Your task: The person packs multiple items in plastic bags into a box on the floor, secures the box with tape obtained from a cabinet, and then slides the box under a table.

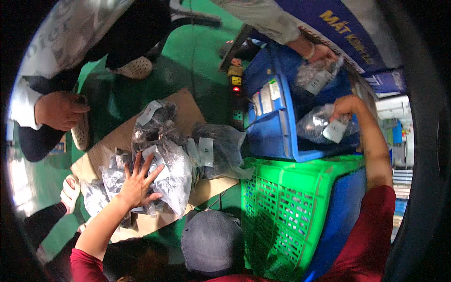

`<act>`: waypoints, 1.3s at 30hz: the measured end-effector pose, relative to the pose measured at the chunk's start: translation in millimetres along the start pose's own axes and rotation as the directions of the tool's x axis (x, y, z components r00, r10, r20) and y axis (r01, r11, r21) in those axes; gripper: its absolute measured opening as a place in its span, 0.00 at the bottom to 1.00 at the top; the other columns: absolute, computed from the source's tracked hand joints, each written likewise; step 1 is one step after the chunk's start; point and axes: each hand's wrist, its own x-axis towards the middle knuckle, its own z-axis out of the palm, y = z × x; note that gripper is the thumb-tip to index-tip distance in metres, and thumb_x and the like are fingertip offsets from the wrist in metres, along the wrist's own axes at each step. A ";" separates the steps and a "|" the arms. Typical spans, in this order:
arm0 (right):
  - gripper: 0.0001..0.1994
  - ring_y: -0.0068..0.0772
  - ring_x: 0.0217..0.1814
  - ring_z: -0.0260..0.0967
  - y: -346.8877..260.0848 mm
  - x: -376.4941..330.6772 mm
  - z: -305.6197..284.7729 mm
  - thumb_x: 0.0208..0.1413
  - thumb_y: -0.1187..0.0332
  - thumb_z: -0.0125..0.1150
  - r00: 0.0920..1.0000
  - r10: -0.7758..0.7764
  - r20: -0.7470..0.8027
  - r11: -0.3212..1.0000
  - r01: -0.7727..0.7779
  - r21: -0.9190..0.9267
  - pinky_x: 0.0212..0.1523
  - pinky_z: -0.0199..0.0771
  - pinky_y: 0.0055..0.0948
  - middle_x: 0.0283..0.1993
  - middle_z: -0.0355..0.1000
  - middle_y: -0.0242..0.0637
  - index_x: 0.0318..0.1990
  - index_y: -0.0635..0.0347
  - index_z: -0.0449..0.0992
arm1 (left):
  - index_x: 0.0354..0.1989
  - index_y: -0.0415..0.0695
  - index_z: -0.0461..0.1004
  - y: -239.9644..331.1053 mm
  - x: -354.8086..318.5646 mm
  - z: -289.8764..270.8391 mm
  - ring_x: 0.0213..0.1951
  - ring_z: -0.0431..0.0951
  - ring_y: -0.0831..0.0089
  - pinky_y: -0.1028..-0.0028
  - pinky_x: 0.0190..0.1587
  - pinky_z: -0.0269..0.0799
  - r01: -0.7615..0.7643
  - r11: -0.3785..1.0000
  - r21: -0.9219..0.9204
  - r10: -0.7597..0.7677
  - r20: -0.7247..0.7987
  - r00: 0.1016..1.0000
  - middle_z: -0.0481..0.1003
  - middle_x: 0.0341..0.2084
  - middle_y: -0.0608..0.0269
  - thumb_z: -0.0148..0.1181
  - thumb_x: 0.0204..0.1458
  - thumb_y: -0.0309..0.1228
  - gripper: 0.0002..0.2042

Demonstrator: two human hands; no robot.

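Right grip (345, 107): clenched on the upper end of a labelled bag (314, 124), fingers pointing down, the forearm coming in along the right side of the blue bin (275, 134).
Labelled bag: directly below the right grip and to its left; clear plastic, dark inside, with a white slip (334, 132) close under the fingers. It sits within the bin's opening, toward the near end; whether it rests on the bottom I cannot tell.
Left grip (138, 185): released, fingers spread wide, palm down on the heap of bags (174, 162), clasping nothing.
Heap of bags: under and around the left grip, much of it beyond and to the right; clear plastic with dark contents, lying on flattened cardboard (188, 105) over the green floor (188, 66).
Single bag (223, 148): at the heap's right edge, apart from the left grip.
Green basket (300, 171): just beside the bin's near end, between the two forearms.
Co-worker's hand (323, 52): over the bin's far part, holding a second bag (310, 80), beyond the right grip.
Another person's hand (61, 111): at the left, well apart from the heap.
Power strip (236, 81): by the bin's left side, its red light lit.
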 end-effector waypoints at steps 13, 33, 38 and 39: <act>0.23 0.21 0.31 0.71 -140.0 -222.1 38.7 0.55 0.48 0.49 0.654 -0.335 -0.678 0.008 0.721 0.693 0.32 0.70 0.21 0.34 0.73 0.33 0.42 0.61 0.71 | 0.61 0.52 0.53 -1.4 -48.2 -56.9 0.63 0.45 0.48 0.35 0.55 0.41 -0.187 0.953 -0.238 0.135 -0.219 0.966 0.49 0.61 0.50 0.47 0.49 0.56 0.33; 0.23 0.34 0.35 0.70 -577.2 -215.8 208.7 0.51 0.49 0.55 0.566 -0.823 0.038 0.269 0.331 0.905 0.33 0.74 0.31 0.37 0.70 0.38 0.43 0.61 0.69 | 0.43 0.40 0.72 -82.0 -198.1 -149.9 0.37 0.76 0.69 0.73 0.42 0.68 -0.038 0.852 -0.522 -0.455 -0.774 0.441 0.76 0.33 0.53 0.51 0.53 0.34 0.13; 0.25 0.40 0.39 0.71 -500.6 -258.6 173.5 0.46 0.55 0.58 0.282 -0.942 -0.182 0.267 0.958 0.103 0.41 0.72 0.36 0.36 0.72 0.51 0.46 0.68 0.68 | 0.38 0.40 0.74 -66.5 -196.9 -175.0 0.35 0.76 0.67 0.72 0.39 0.68 -0.089 0.875 -0.475 -0.292 -0.667 0.685 0.76 0.30 0.54 0.52 0.52 0.35 0.12; 0.25 0.43 0.40 0.72 -469.5 -261.5 164.3 0.47 0.56 0.58 0.165 -0.967 -0.195 0.187 0.977 -0.101 0.42 0.70 0.37 0.37 0.72 0.54 0.47 0.67 0.68 | 0.37 0.40 0.75 -56.4 -196.0 -186.4 0.34 0.77 0.66 0.71 0.39 0.69 -0.034 0.856 -0.515 -0.246 -0.465 0.851 0.76 0.29 0.54 0.52 0.52 0.37 0.13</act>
